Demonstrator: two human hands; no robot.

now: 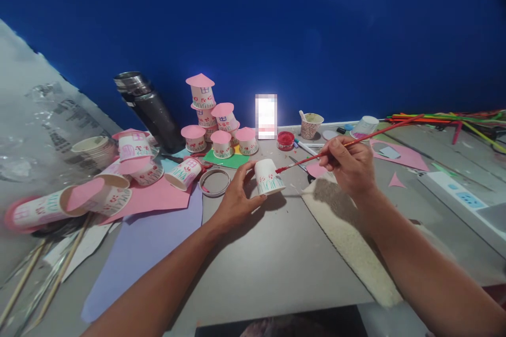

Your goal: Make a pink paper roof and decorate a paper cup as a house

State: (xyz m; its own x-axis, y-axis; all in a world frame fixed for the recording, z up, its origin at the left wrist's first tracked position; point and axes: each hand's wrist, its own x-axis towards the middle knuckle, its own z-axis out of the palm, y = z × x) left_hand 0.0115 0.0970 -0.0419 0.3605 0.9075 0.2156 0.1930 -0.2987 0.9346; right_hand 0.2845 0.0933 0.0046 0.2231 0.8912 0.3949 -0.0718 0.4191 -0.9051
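Note:
My left hand (pixel 242 192) grips a white paper cup (pixel 265 171) from its left side, holding it upside down and a little tilted over the table. Green grass strokes and small red flowers are painted on the cup. Between the fingers of my right hand (pixel 350 164) is a thin red paintbrush (pixel 383 131). Its red bristles touch the cup's right side or are very close to it. A jar of red paint (pixel 285 140) stands behind the cup. A roll of tape (pixel 214 182) lies left of it, near my left fingers.
Decorated cups with pink cone roofs (pixel 201 92) stand stacked at the back. More lie on pink paper (pixel 166 197) at left. A dark flask (pixel 152 110) leans against the blue wall. A beige cloth (pixel 343 226) and a white power strip (pixel 466 200) lie at right.

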